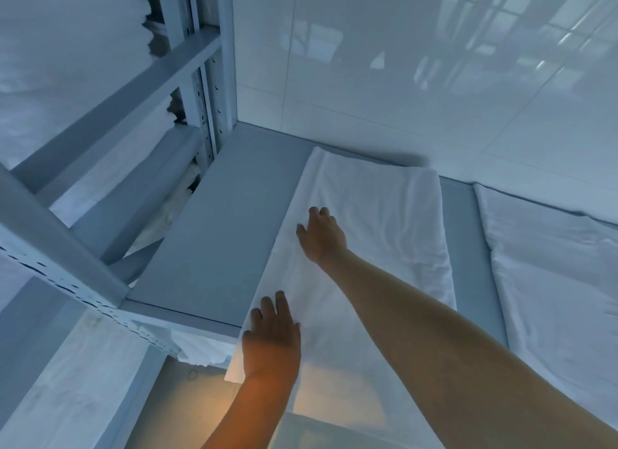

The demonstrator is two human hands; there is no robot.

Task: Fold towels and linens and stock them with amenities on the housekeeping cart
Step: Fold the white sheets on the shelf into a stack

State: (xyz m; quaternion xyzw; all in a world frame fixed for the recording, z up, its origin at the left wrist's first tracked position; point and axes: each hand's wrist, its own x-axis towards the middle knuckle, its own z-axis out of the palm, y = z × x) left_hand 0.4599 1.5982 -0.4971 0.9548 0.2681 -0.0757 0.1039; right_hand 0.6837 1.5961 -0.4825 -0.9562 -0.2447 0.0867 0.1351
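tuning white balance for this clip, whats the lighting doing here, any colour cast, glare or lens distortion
Head view: a cool blue cast covers the folded white linen, the shelf and the rack. A warm orange glow lights the left hand and the floor below. The glossy tiled wall mirrors a window as glare. Wide-angle bending slants the rack uprights. The right hand looks slightly soft.

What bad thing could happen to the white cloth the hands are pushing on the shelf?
The cloth hangs past the front edge of the shelf near the left hand, so it might slide off. The right hand presses near its left side, which could bunch it up or shift the fold. If pushed right, it may crowd the other cloth beside it.
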